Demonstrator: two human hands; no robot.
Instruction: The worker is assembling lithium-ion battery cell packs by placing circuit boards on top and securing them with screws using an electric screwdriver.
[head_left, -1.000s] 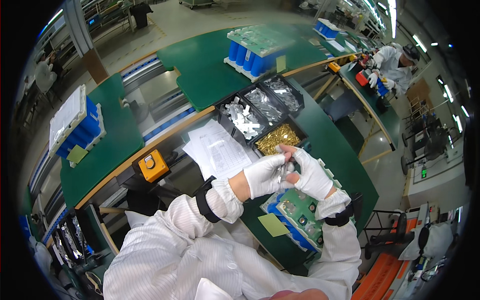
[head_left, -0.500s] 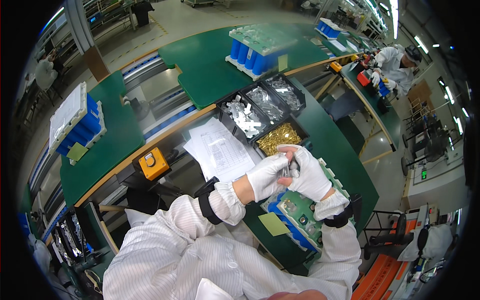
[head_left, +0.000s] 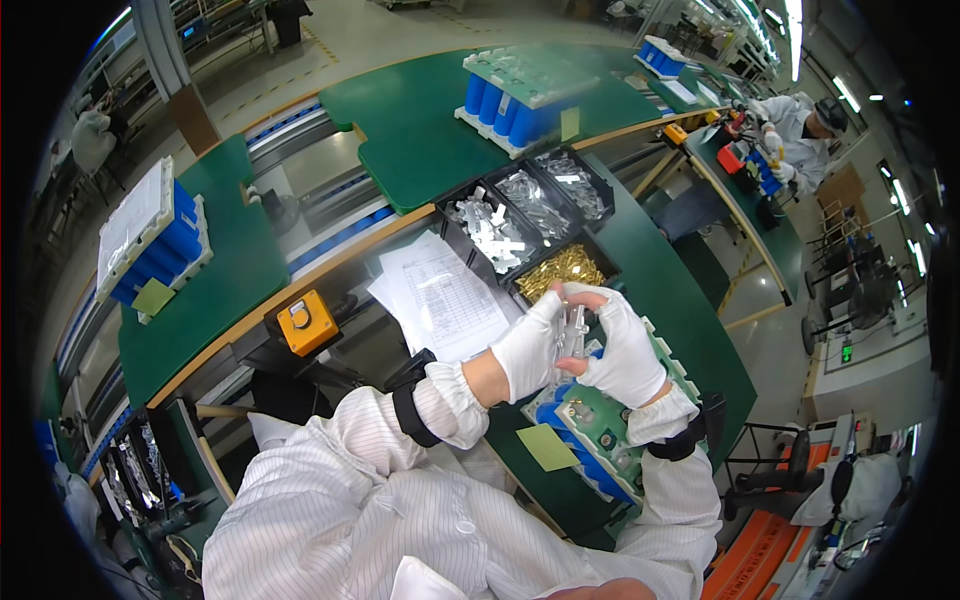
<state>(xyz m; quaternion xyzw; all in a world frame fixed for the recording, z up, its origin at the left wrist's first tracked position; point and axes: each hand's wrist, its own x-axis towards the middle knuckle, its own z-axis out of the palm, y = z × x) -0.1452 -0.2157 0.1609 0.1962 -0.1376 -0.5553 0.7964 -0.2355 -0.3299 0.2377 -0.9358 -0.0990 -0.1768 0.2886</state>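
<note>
My left hand [head_left: 528, 352] and my right hand [head_left: 624, 352], both in white gloves with bare fingertips, meet over the bench. Between their fingertips are several small clear, silvery strips [head_left: 574, 338], gripped from both sides. Below my right hand sits a block of blue cylinders with a pale green top plate [head_left: 597, 424], partly covered by that hand and sleeve. A yellow-green note [head_left: 547, 448] sticks out from its near left side. Just beyond my fingertips stands a black bin of small brass-coloured fasteners [head_left: 562, 270].
Black bins of silvery strips [head_left: 488, 232] adjoin the brass-filled bin. Printed sheets [head_left: 440, 300] lie left of my hands, near a yellow switch box [head_left: 309, 322]. Other blue blocks stand on the green tables at far left [head_left: 155, 245] and beyond [head_left: 515, 105]. A co-worker [head_left: 795, 140] is at the far right.
My hands have spread apart slightly, and the clear strips between them now show more fully, held more upright. The right fingers have opened out of their tighter curl.
</note>
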